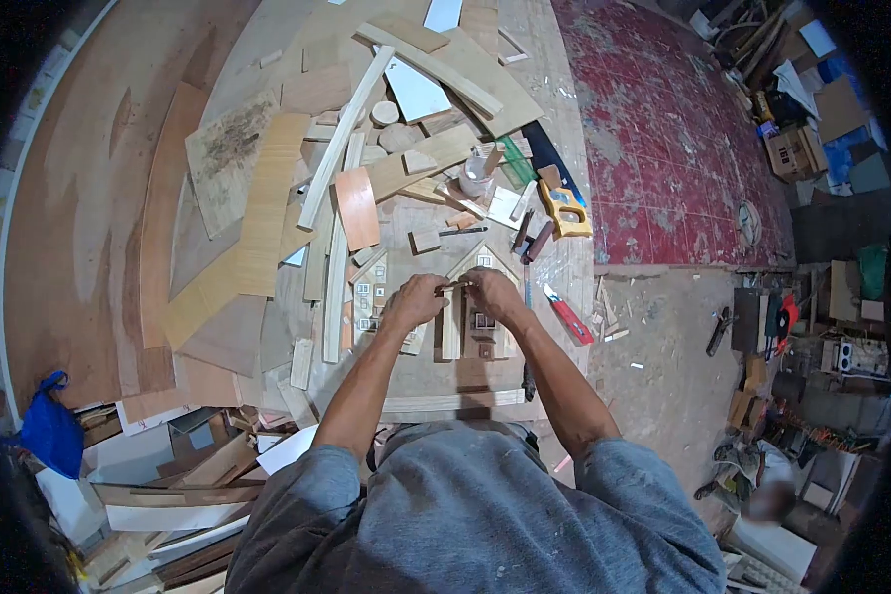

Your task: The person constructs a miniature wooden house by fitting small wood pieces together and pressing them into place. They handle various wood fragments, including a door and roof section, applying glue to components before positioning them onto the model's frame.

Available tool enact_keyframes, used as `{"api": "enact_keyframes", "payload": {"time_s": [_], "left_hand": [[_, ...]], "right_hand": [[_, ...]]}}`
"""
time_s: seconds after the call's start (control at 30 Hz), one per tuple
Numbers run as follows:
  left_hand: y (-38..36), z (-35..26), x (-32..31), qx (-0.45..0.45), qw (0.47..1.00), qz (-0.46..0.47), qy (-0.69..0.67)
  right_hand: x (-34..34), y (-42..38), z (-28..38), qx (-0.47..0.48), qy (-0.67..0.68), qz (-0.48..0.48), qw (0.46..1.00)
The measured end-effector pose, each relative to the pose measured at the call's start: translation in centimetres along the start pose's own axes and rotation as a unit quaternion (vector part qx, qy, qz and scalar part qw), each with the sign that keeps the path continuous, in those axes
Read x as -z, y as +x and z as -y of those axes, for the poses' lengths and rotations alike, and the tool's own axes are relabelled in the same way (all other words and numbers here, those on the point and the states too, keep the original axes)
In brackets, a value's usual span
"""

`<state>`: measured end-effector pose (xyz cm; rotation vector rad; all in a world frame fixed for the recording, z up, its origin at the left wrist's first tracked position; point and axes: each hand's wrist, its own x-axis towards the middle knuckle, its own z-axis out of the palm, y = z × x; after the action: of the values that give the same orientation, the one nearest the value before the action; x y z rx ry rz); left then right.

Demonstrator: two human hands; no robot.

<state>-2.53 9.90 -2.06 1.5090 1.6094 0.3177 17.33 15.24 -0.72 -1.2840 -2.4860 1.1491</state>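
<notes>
My left hand [418,300] and my right hand [493,294] meet above the workbench, fingers pinched together around the top end of a narrow pale wooden strip [451,332]. The fingertips partly hide what they grip. Beneath my right hand lies a house-shaped wooden panel [505,265] with a peaked top and small window frames. A second panel with little windows [364,291] sits to the left of my left hand. Right of my right forearm rests a red utility knife [568,315], apart from the hand.
A yellow-handled handsaw [564,210], a glue-smeared pot [475,178] and dark tools [537,241] lie beyond my hands. Plywood offcuts [267,188] and long strips [346,139] cover the bench's left and far side. Another person [762,480] is low at the right.
</notes>
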Motion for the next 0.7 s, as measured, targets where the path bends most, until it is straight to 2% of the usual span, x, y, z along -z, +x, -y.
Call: {"api": "enact_keyframes", "payload": {"time_s": [0.17, 0.37, 0.7], "left_hand": [[-0.4, -0.2, -0.2, 0.022, 1.000, -0.015, 0.005], [-1.1, -1.3, 0.7, 0.028, 0.999, -0.021, -0.009], [-0.8, -1.4, 0.7, 0.020, 1.000, -0.015, 0.004]], "right_hand": [[-1.6, 1.2, -1.8, -0.011, -0.047, 0.023, 0.999], [-2.5, 1.2, -2.4, 0.009, -0.034, -0.011, 0.999], [-1.3, 1.1, -0.9, 0.024, -0.038, 0.002, 0.999]]}}
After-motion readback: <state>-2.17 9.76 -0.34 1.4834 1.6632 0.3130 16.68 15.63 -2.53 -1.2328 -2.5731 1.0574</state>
